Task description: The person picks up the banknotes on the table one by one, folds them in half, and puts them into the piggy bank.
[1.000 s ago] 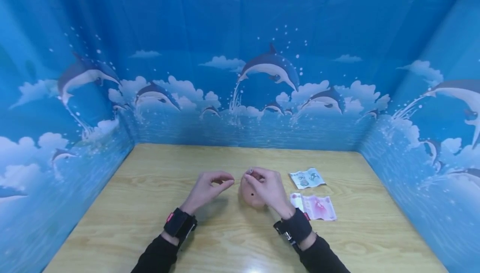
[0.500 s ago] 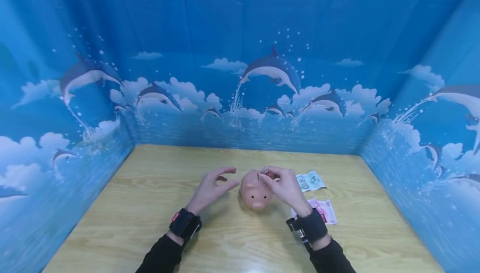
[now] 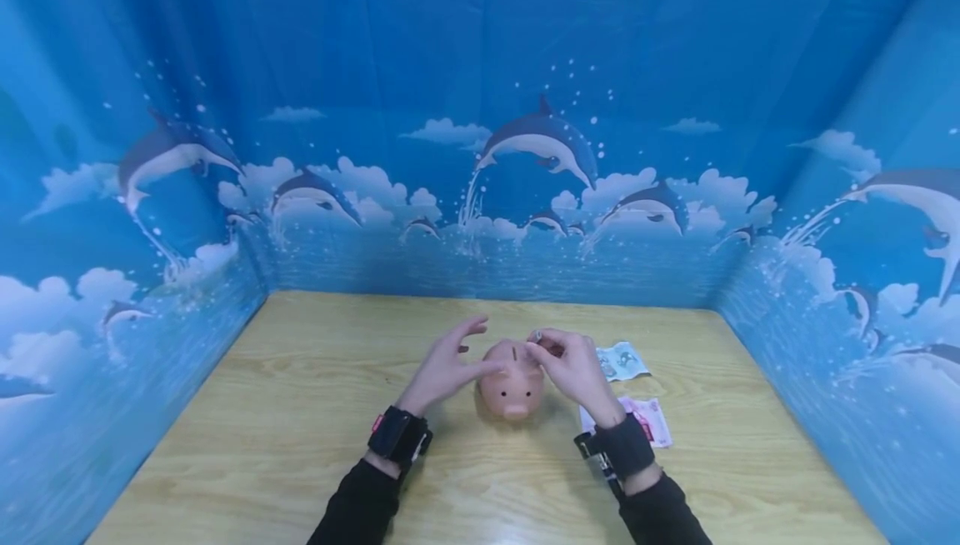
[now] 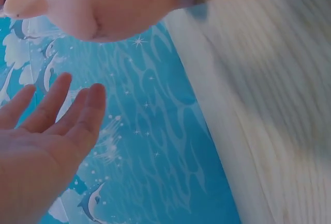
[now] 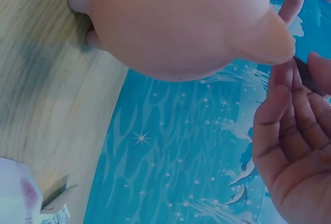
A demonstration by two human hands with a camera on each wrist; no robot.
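Note:
A pink piggy bank (image 3: 513, 393) stands on the table facing the person, a dark slot in its top. My right hand (image 3: 573, 363) is at the bank's upper right side, pinching a small greyish piece (image 3: 536, 336) between thumb and fingers beside the slot. In the right wrist view this piece (image 5: 307, 75) looks dark and flat, mostly covered by the fingers; I cannot tell its kind. My left hand (image 3: 447, 370) is spread on the bank's left, its thumb reaching across near the top. The left wrist view shows its fingers (image 4: 85, 111) extended, holding nothing.
To the right lie a blue-green banknote (image 3: 624, 360) and a pink banknote (image 3: 651, 422), the latter partly behind the right wrist. Dolphin-print curtains (image 3: 480, 253) enclose the back and sides of the wooden table (image 3: 300, 378). Both wrists wear black straps.
The right hand has shifted right with the small piece, uncovering the bank's face and slot. The left hand has moved right toward the bank and its fingers have spread apart.

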